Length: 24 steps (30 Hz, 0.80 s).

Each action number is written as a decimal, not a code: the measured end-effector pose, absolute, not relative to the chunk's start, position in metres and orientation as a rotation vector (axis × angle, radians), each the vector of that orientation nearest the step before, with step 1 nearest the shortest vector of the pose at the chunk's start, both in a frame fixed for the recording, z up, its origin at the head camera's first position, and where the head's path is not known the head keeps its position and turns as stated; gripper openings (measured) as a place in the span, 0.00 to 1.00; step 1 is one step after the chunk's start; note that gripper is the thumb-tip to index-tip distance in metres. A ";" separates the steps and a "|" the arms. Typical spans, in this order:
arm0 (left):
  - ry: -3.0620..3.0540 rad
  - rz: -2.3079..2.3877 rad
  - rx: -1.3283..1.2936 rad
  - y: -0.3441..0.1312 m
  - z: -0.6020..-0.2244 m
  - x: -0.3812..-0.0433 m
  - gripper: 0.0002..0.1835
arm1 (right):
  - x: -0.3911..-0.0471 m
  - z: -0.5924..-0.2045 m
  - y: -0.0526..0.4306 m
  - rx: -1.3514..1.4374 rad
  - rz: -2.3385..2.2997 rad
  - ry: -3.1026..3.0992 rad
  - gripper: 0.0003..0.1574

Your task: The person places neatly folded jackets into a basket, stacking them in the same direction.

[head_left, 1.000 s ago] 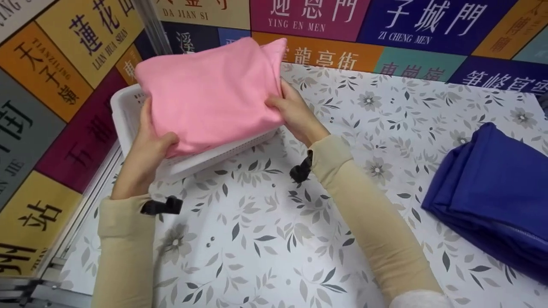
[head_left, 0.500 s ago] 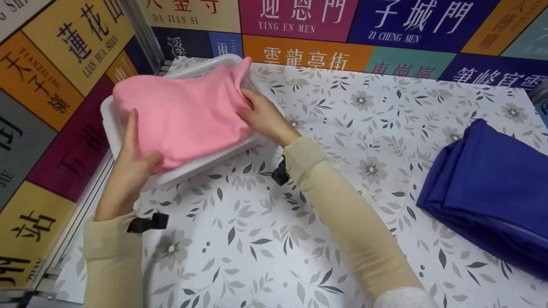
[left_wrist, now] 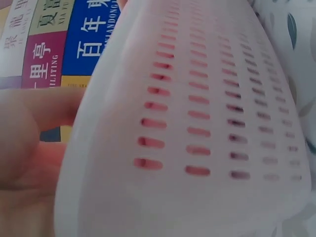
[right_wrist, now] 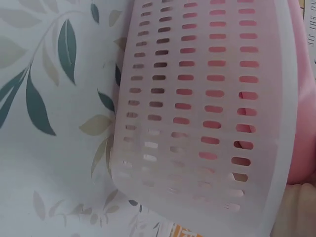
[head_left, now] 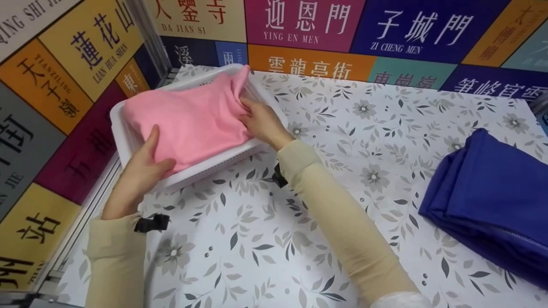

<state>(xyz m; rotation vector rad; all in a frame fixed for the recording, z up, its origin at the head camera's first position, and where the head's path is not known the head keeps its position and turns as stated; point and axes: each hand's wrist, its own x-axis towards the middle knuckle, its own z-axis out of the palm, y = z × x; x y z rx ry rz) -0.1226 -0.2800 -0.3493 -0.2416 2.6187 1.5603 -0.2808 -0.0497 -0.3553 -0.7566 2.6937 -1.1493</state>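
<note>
A folded pink cloth (head_left: pixel 188 124) lies inside a white perforated plastic basket (head_left: pixel 214 161), with one corner standing up at the back right. My left hand (head_left: pixel 139 177) holds the cloth's near left corner, its thumb on the front and other fingers partly hidden. At the right edge, my right hand (head_left: pixel 266 122) grips the cloth just over the basket's side. In the left wrist view the basket wall (left_wrist: pixel 197 197) fills most of the picture, with pink showing through the slots. The right wrist view has the other basket wall (right_wrist: pixel 197 158), the cloth (right_wrist: pixel 303 98) rising past its rim.
A folded dark blue cloth (head_left: pixel 496 192) lies at the right on the table with its leaf-and-flower cover (head_left: pixel 257 239). Panels with printed characters (head_left: pixel 308 25) stand along the back and left sides, close to the basket.
Both hands have lowered the pink cloth from above the basket down into it. The basket's far rim, earlier hidden behind the cloth, now shows. The blue cloth has stayed where it was.
</note>
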 end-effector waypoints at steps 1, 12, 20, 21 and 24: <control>2.634 1.516 -0.231 -0.280 -0.349 -0.123 0.45 | -0.281 -0.356 -0.050 -0.758 -1.125 2.712 0.29; 2.840 1.009 -0.160 -0.277 -0.343 -0.120 0.40 | -0.274 -0.361 -0.053 -0.745 -0.905 2.883 0.41; 2.874 0.762 -0.151 -0.274 -0.339 -0.118 0.39 | -0.273 -0.362 -0.056 -0.752 -0.603 2.949 0.32; 2.881 0.741 -0.152 -0.274 -0.339 -0.119 0.39 | -0.273 -0.361 -0.056 -0.758 -0.581 2.955 0.32; 2.904 0.697 -0.150 -0.274 -0.341 -0.121 0.38 | -0.272 -0.361 -0.056 -0.769 -0.549 2.964 0.31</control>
